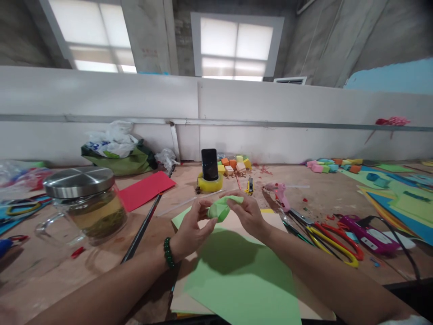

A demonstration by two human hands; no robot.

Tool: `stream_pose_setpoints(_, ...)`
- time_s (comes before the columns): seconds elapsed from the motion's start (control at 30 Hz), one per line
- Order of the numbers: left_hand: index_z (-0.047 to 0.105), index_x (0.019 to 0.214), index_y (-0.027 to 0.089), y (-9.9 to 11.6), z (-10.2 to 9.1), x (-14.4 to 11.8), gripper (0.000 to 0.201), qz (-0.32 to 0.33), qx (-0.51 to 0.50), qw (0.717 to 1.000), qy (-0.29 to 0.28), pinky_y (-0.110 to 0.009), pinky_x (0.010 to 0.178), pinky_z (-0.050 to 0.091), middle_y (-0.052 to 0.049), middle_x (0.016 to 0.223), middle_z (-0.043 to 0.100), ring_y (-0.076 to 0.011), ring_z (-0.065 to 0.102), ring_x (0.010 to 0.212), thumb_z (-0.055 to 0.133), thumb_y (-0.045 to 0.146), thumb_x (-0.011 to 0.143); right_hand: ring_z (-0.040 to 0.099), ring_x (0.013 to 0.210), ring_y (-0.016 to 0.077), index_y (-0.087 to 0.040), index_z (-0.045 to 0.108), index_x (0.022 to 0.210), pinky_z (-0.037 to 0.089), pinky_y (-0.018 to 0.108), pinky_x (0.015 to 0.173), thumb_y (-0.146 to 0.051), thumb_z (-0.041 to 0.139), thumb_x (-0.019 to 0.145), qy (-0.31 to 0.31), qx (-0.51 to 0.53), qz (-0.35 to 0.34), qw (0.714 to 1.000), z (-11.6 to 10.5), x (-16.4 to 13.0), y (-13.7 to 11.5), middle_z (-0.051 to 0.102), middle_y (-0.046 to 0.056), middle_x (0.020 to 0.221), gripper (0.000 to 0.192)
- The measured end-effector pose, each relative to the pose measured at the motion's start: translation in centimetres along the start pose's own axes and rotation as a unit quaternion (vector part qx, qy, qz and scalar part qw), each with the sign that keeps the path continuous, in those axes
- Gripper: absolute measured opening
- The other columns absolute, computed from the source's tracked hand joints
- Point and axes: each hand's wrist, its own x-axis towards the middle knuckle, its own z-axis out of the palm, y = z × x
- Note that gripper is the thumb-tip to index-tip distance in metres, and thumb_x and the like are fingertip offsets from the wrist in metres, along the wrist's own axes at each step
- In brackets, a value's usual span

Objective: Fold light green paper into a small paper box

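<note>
Between my two hands is a small piece of light green paper, curled and folded. My left hand, with a dark green bead bracelet at its wrist, pinches the piece from the left. The fingers of my right hand grip its upper right edge. Below both hands lies a large light green sheet, resting on a stack of pale sheets.
A glass mug of tea stands left beside a red sheet. A phone leans on a yellow tape roll. Scissors, a pink glue gun, a purple device and paper cubes lie around.
</note>
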Motion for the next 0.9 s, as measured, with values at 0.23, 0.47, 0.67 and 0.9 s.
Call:
stream_pose_setpoints(0.23,0.044,0.086,0.021,-0.8,-0.4,-0.2,0.018,0.042,0.049,0.998,0.007,-0.025,0.068,0.047,0.003,0.080,0.049,-0.0111,0.053,0.070,0.060,0.026,0.079,0.064,0.084,0.0191,-0.019,0.065,0.090,0.049,0.032,0.076,-0.040,0.050,0.092,-0.015,0.010,-0.053,0.998,0.0,-0.2,-0.4,0.069,0.006,0.091,0.026)
stream_pose_setpoints(0.47,0.048,0.094,0.020,-1.0,-0.3,-0.1,0.025,0.016,-0.015,1.000,-0.017,-0.025,0.065,0.046,0.000,0.083,0.054,-0.0124,0.053,0.070,0.060,0.039,0.083,0.051,0.062,0.0134,-0.019,0.057,0.071,0.044,0.026,0.059,-0.041,0.046,0.093,0.016,-0.021,-0.017,1.000,0.0,-0.2,-0.1,0.054,0.000,0.065,0.033)
stream_pose_setpoints(0.67,0.051,0.109,0.024,-0.4,-0.3,0.0,0.037,-0.039,-0.044,0.998,-0.039,-0.030,0.073,0.050,-0.005,0.103,0.063,-0.0174,0.060,0.086,0.059,0.048,0.083,0.062,0.081,0.0179,-0.021,0.053,0.113,0.052,0.032,0.075,-0.033,0.062,0.079,-0.037,-0.021,0.032,0.999,0.4,0.0,-0.2,0.065,0.004,0.094,0.038)
stream_pose_setpoints(0.9,0.054,0.102,0.021,0.2,-0.2,0.1,0.038,-0.090,-0.089,0.992,-0.028,-0.030,0.072,0.051,-0.004,0.093,0.065,-0.0186,0.064,0.084,0.064,0.050,0.079,0.061,0.066,0.0136,-0.021,0.050,0.098,0.051,0.026,0.061,-0.019,0.054,0.077,-0.019,-0.018,0.063,0.998,0.7,0.0,0.6,0.063,0.001,0.081,0.022)
